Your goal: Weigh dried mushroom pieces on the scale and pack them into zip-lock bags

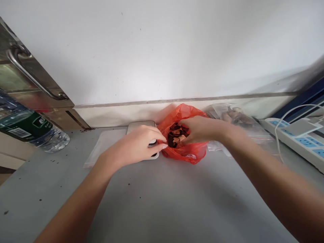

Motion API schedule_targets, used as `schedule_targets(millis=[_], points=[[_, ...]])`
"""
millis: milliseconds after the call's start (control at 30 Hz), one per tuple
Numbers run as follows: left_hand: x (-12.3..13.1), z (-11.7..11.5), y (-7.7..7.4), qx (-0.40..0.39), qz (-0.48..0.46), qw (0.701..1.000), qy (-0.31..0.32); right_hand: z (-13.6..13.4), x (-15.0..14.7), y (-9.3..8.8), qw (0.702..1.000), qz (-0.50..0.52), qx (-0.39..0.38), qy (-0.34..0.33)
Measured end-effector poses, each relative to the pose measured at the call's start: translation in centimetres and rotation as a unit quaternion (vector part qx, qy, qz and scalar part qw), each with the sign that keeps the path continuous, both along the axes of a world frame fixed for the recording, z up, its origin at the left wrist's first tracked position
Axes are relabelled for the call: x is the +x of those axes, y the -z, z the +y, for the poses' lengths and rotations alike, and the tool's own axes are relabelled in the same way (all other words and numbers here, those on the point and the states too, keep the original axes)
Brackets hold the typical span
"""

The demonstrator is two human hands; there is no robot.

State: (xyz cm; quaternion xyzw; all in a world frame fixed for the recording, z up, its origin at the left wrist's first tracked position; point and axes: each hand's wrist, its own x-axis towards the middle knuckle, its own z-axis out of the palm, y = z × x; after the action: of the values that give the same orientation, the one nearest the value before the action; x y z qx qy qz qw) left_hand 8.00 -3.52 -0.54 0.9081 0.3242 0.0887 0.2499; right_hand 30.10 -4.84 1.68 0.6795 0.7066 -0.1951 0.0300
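Note:
A red plastic bag (194, 153) stands with its mouth open near the wall, holding dark brown, dried-looking pieces (176, 133). My left hand (140, 143) pinches the left edge of the bag between thumb and fingers. Inside the bag's mouth is my right hand (198, 130), reaching in from the right over the pieces; its fingertips are hidden, so I cannot see whether they grip anything. Partly behind my left hand lies a flat, light-coloured device with a dark part, perhaps a small scale (136, 126).
A clear plastic bag (108, 143) lies flat at left. Right of the red bag are clear bags with brownish pieces (236, 116). A white power strip (298, 140) with a cable sits far right. A water bottle (32, 126) stands left, by a metal handle (35, 76).

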Motion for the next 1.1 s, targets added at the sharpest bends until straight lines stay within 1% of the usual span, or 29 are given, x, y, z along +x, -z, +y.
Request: schedule_targets(millis=[167, 267, 467, 567, 700, 833, 933, 1100], points=[[-0.9, 0.2, -0.6, 0.013, 0.001, 1.000, -0.011, 1.9, -1.3, 2.4, 1.000, -0.024, -0.004, 0.001], [-1.5, 0.4, -0.8, 0.015, -0.003, 1.000, -0.017, 2.3, -1.4, 3.0, 1.000, -0.025, -0.013, -0.013], [-3.2, 0.9, -1.8, 0.021, 0.004, 0.997, -0.078, 2.0, -0.5, 2.7, 0.999, 0.014, 0.010, -0.037], [-4.0, 1.1, -1.9, 0.023, 0.016, 0.996, -0.090, 1.6, 0.0, 2.7, 0.998, 0.026, 0.022, -0.046], [-4.5, 1.1, -1.8, 0.023, 0.036, 0.995, -0.093, 1.1, 0.5, 3.6, 0.997, 0.052, 0.020, -0.061], [-4.6, 1.0, -1.9, 0.019, 0.036, 0.995, -0.095, 1.2, 0.9, 4.4, 0.993, 0.092, 0.033, -0.062], [-4.5, 0.8, -2.0, 0.014, 0.041, 0.995, -0.093, 1.3, 1.0, 4.1, 0.993, 0.092, 0.047, -0.063], [-4.5, 0.5, -2.2, 0.005, 0.093, 0.990, -0.110, 0.8, 0.9, 3.0, 0.991, 0.101, 0.066, -0.058]])
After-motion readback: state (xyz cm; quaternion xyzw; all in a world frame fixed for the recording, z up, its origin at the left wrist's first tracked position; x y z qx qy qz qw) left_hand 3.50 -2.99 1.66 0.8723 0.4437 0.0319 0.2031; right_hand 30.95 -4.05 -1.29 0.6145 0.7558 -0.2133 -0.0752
